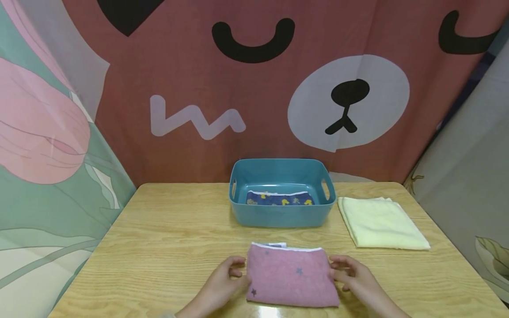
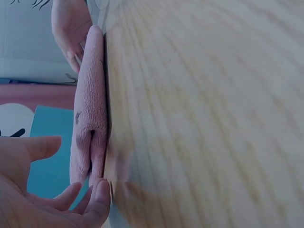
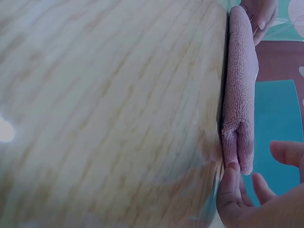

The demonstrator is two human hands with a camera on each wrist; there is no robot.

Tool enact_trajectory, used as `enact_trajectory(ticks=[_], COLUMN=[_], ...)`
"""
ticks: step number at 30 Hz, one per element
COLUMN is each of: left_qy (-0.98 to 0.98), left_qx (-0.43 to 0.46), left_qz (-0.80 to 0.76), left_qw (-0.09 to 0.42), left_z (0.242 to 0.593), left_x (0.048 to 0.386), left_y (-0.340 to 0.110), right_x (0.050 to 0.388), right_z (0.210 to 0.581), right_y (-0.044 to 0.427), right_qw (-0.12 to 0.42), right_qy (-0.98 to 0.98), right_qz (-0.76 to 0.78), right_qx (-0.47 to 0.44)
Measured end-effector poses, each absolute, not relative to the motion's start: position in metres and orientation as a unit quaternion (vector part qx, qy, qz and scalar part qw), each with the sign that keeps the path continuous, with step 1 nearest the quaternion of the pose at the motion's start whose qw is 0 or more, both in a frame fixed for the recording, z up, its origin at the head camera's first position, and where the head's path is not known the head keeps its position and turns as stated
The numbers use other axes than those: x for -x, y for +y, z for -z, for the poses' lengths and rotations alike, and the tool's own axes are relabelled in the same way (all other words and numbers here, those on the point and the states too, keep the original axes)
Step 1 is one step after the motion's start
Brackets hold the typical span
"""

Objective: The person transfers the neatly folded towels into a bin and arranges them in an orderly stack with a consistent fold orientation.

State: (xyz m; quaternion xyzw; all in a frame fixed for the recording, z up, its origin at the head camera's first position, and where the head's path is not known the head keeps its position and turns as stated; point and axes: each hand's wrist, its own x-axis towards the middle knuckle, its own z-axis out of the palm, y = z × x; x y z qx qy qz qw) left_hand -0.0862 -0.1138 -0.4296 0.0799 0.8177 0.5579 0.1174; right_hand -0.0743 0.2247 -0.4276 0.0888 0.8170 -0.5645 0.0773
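Observation:
A folded pink towel (image 1: 292, 276) with small star prints and a white edge lies flat on the table in the head view. At its left side is my left hand (image 1: 224, 285), fingers loosely bent and fingertips touching the towel's end. My right hand (image 1: 355, 280) touches the opposite end in the same way. The left wrist view shows the thumb of the left hand (image 2: 52, 190) raised off the towel (image 2: 90, 104), fingertips low by its folded end. In the right wrist view, the right hand (image 3: 261, 190) has its thumb apart and its fingertips against the towel (image 3: 240, 90).
Behind the pink towel stands a teal basket (image 1: 282, 216) with a folded dark blue patterned cloth (image 1: 278, 199) inside. To the basket's right, a folded pale yellow towel (image 1: 383, 223) lies on the wooden table (image 1: 159, 238). A printed curtain (image 1: 191, 159) hangs behind the table.

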Motion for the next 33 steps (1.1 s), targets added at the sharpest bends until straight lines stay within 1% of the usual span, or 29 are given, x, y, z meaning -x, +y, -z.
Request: enact_trajectory(ticks=[5, 16, 22, 28, 33], left_qy=[0.822, 0.817, 0.808, 0.8, 0.812], left_qx=[-0.083, -0.101, -0.099, -0.092, -0.086], left_qz=[-0.549, -0.552, -0.561, -0.57, -0.553], left_qw=[0.122, 0.132, 0.15, 0.162, 0.168], left_z=[0.433, 0.43, 0.43, 0.43, 0.428], left_x=[0.086, 0.089, 0.093, 0.096, 0.098], left_y=[-0.111, -0.107, -0.105, -0.103, -0.102], right_x=[0.074, 0.078, 0.083, 0.086, 0.086], right_z=[0.428, 0.427, 0.427, 0.428, 0.428], right_y=[0.224, 0.221, 0.219, 0.216, 0.216], right_qw=[0.073, 0.091, 0.104, 0.112, 0.113], right_qy=[0.822, 0.833, 0.83, 0.831, 0.839], right_qz=[0.557, 0.537, 0.541, 0.537, 0.529], right_qx=[-0.093, -0.098, -0.088, -0.096, -0.062])
